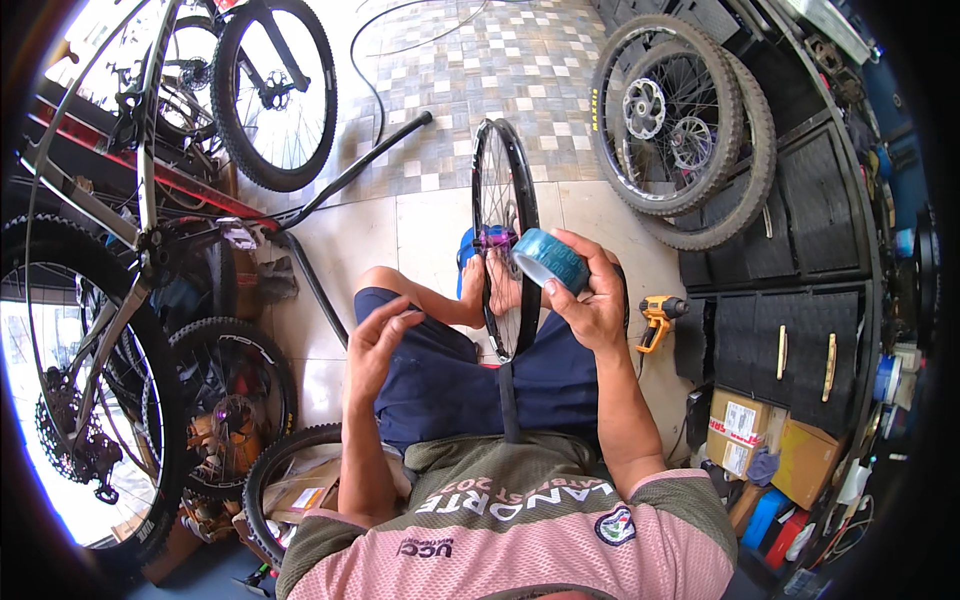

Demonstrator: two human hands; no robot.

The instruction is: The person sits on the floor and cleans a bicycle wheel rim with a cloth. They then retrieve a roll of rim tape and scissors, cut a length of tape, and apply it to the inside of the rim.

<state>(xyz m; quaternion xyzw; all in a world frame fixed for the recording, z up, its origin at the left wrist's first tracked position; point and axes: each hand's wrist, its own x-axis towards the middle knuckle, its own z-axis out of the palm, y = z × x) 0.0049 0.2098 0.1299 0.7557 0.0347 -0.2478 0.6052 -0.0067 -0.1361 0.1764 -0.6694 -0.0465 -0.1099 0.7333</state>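
Observation:
My right hand [597, 305] grips a roll of teal tape [550, 260], thumb at its near edge and fingers round its far side. Just left of the roll, a bicycle wheel without a tyre [527, 190] stands upright between my bent legs. It has a black rim, thin spokes and a purple hub [494, 238]. From the rim's near end a dark strip [508, 400] runs down to my lap. Above my left knee, apart from the wheel, my left hand [378, 345] has its fingers curled and thumb against them; anything pinched there is too small to make out.
Bicycles [145, 180] stand along the left, beside a black pole [360, 165]. At the far right, two tyred wheels [665, 115] lean on black cabinets [810, 200]. A yellow pistol-shaped power tool [657, 320] lies right of my knee. Cardboard boxes [735, 430] sit nearer.

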